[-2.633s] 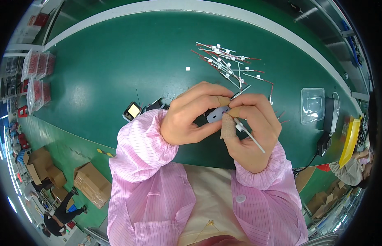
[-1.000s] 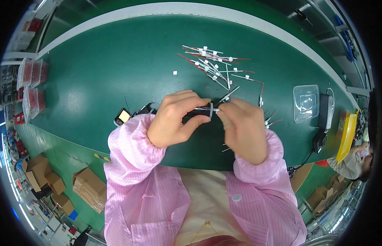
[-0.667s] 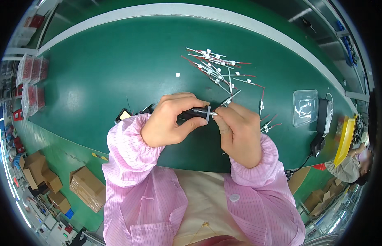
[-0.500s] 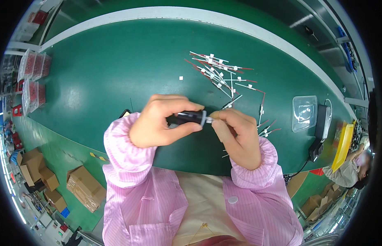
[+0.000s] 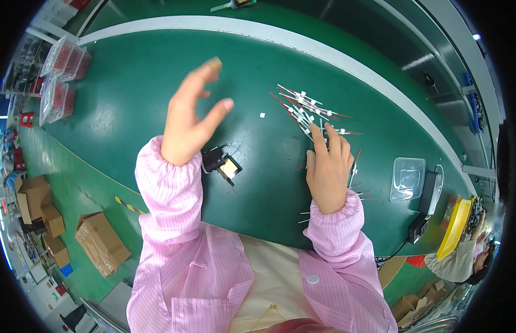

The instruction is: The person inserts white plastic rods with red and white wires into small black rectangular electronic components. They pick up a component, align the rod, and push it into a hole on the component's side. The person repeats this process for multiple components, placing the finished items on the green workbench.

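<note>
My left hand (image 5: 192, 114) is raised over the green table (image 5: 130, 100), fingers spread, holding nothing. My right hand (image 5: 327, 166) lies flat on the table with its fingertips touching a pile of thin white and red leaded parts (image 5: 310, 111). A small black device with a yellow face (image 5: 222, 162) rests on the table between my hands, just right of my left wrist. A few loose thin parts (image 5: 360, 191) lie beside my right wrist.
A clear plastic tray (image 5: 406, 178) and a black box with a cable (image 5: 427, 208) sit at the right, by a yellow bin (image 5: 455, 230). Clear bins of red parts (image 5: 61, 72) stand at far left. Cardboard boxes (image 5: 100, 244) are on the floor. Another person (image 5: 463, 261) is at lower right.
Both hands had been together holding a small dark part. Now they are apart: the left hand has lifted up and opened, and the right has moved to the pile of leaded parts.
</note>
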The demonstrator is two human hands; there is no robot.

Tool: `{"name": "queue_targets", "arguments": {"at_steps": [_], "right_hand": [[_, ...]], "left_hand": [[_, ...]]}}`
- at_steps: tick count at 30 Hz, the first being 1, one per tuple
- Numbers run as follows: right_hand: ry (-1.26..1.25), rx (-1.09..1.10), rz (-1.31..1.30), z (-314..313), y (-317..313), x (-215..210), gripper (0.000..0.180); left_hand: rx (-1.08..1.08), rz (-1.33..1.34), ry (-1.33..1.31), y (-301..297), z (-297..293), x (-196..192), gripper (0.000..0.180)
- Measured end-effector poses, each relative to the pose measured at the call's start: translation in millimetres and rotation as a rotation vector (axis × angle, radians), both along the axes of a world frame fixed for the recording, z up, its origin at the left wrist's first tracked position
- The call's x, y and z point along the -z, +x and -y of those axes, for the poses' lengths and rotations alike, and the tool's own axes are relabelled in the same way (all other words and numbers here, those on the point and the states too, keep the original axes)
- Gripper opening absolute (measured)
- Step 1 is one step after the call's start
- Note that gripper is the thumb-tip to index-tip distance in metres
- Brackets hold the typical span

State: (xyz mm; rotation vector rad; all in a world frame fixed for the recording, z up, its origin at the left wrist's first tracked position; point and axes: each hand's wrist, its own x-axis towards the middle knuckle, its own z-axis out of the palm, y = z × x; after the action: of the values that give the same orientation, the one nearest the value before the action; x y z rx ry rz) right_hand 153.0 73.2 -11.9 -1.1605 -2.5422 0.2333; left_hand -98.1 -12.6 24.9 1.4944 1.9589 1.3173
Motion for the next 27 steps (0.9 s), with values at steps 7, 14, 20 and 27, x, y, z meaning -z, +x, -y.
{"name": "queue_targets", "arguments": {"at_steps": [7,14,20,27], "right_hand": [[0.034,0.053,-0.076,-8.3,3.7,19.0,0.014],[0.095,0.038,-0.322,-9.4,1.4,7.5,0.009],[-0.275,0.095,-0.645,-7.0,7.0,-12.8,0.012],[-0.752,0.011,-0.972,-3.1,13.2,-24.0,0.011]], "left_hand": [[0.024,-0.641,-0.648,34.7,39.2,-19.8,0.063],[0.154,-0.490,-0.358,27.1,47.0,2.0,0.035],[0.100,-0.216,-0.097,34.9,30.1,4.6,0.035],[0.078,-0.061,-0.004,58.4,12.4,-11.3,0.036]]}}
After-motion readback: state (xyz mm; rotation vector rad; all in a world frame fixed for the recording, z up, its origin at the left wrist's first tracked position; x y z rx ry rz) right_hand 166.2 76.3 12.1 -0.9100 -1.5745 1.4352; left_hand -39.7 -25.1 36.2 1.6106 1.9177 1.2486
